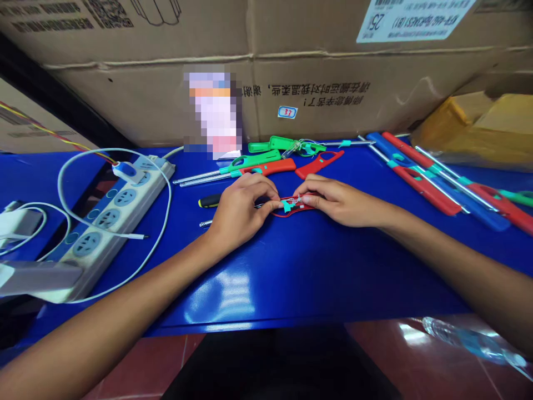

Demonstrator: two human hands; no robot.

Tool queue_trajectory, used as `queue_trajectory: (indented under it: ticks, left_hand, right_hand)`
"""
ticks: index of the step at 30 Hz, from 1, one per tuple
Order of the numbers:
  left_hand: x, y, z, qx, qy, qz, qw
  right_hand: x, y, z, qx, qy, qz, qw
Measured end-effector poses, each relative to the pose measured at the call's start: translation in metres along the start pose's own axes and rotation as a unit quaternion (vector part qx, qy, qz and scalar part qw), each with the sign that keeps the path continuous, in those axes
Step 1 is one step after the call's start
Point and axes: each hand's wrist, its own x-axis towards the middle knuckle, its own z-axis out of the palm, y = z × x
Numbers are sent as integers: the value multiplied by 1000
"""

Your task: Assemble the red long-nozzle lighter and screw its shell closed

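My left hand is closed, thumb and forefinger pinched on the left end of an open red plastic lighter half-shell. My right hand is closed on its right end; can't tell whether those fingertips also pinch a small inner part. Shell is mid-desk, between both hands, over the glossy blue desk. Inside: a small teal plastic trigger and thin pale wires, too small to trace.

Step in hand, my read: seating or adjusting the inner parts in the shell. Next move likely calls for holding the shell level with the left hand, pressing the parts flat with the right, wires tucked off the rim. Risk: trigger popping out if the shell tips.

A loose red plastic half-shell lies just far of my right hand, probably the matching cover. A black-and-yellow screwdriver handle lies left of my left hand, near enough if screws come up. Long-necked red and blue lighters lie on the right, apart from my work.
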Motion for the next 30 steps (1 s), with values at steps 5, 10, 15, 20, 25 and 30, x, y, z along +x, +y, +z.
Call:
queue_trajectory:
  ticks: [5, 10, 15, 20, 25, 30]
  left_hand:
    - [0, -2, 2, -4, 0, 1, 1000]
    - [0, -2, 2, 13, -12, 1, 1000]
    - [-2, 0, 4, -4, -12, -14, 1000]
    - [-2, 0, 6, -6, -4, -15, 1000]
    - [-2, 0, 8, -12, -1, -10, 1000]
    - [-2, 1, 8, -16, -10, -18, 1000]
  right_hand:
    - [0, 1, 1, -2, -2, -3, 1000]
    - [0, 1, 1, -14, -11, 0, 1000]
    - [0, 1, 2, -12, -12, 6, 1000]
    - [0, 2, 3, -18, -3, 8, 1000]
    - [0, 3, 4, -18, 0, 6, 1000]
    - [0, 3, 4, -18, 0, 5, 1000]
